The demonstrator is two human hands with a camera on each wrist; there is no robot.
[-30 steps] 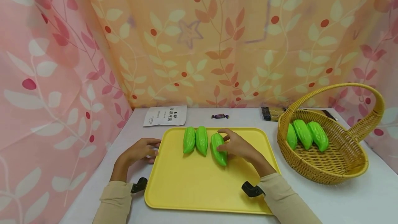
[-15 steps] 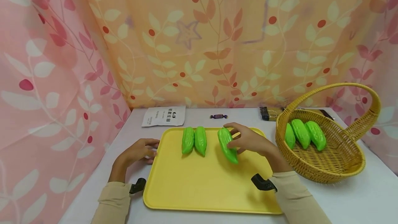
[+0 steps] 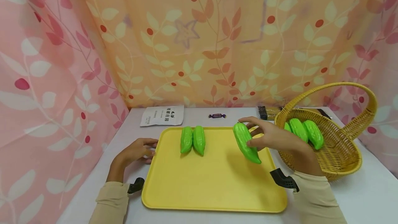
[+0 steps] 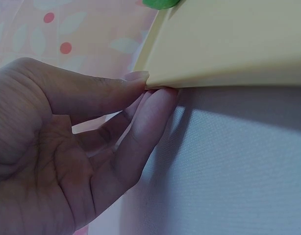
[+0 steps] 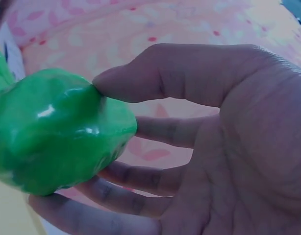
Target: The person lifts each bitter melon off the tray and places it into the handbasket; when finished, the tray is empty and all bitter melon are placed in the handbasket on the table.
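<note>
My right hand (image 3: 273,136) holds a glossy green bitter melon (image 3: 245,142) between thumb and fingers, tilted above the right part of the yellow tray (image 3: 211,186). In the right wrist view, the thumb presses one side of the bitter melon (image 5: 57,132) and the fingertips touch the other. Two more bitter melons (image 3: 186,140) lie side by side on the tray near its far edge. On the tray's left side, my left hand (image 3: 136,151) pinches the rim. The left wrist view shows its thumb at the top of the tray edge (image 4: 214,81), with a finger below.
A wicker basket (image 3: 351,161) with a tall handle stands right of the tray, with several bitter melons inside, partly hidden behind my right arm. Behind the tray lie a white packet (image 3: 163,115), a purple wrapped candy (image 3: 217,115) and a dark-and-gold package (image 3: 270,112).
My right hand has lifted the bitter melon off the tray and carried it rightward toward the basket. The left hand stays at the tray's edge.
</note>
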